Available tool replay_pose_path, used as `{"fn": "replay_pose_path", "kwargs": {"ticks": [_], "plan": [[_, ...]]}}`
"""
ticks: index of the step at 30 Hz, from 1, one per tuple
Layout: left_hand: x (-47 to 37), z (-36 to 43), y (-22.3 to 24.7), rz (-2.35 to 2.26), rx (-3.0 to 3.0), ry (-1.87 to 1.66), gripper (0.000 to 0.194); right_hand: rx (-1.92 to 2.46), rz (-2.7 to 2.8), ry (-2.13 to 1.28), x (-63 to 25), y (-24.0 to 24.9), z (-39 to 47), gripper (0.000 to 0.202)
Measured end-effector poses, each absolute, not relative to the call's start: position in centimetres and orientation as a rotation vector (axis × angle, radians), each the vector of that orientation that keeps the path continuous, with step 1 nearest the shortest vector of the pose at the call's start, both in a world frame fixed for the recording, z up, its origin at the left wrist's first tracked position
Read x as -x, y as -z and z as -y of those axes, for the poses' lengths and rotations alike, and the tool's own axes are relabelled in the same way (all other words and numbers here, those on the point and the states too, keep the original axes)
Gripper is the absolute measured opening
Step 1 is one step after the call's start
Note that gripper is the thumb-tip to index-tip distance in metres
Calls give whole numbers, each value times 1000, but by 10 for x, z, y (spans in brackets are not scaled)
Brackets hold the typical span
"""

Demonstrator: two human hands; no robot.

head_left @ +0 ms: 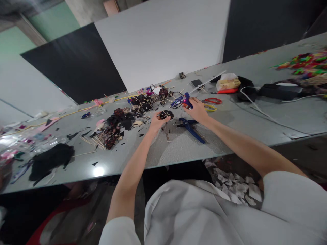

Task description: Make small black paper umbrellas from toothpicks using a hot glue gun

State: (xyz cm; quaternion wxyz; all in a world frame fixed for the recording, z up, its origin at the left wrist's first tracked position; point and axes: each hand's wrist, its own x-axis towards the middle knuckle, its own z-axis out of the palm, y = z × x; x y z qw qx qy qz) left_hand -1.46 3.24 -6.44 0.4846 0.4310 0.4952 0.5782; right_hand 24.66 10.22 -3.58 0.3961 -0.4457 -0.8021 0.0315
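In my left hand (156, 123) is a small black disc (167, 115) with thin pale sticks spread across it like spokes. The fingers are closed about its left edge. My right hand (196, 110) is wrapped round a blue glue gun (186, 99) with a red light on its side, and a long whitish glue stick (207, 81) runs out behind it. The gun's nose points left, above and right of the disc, apart from it. Below the right hand lies a blue-handled cutter (191, 129) on the grey table (166, 151).
Left of my hands are heaped dark spoked pieces (143, 103), black scraps and pale sticks (97, 141). Red-handled scissors (213, 100), a phone (196, 83) and a white cable (268, 115) lie to the right. A black cloth (52, 160) is at far left.
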Motion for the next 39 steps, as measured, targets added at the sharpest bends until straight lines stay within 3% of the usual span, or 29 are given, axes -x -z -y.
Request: {"fn": "replay_pose_path", "kwargs": {"ticks": [25, 39], "plan": [[7, -25, 56, -1179, -1088, -1403, 79, 1049, 2151, -55, -245, 34, -96, 56], [10, -26, 59, -1231, -1149, -1386, 81, 842, 2070, 128, -245, 48, -113, 45]]}}
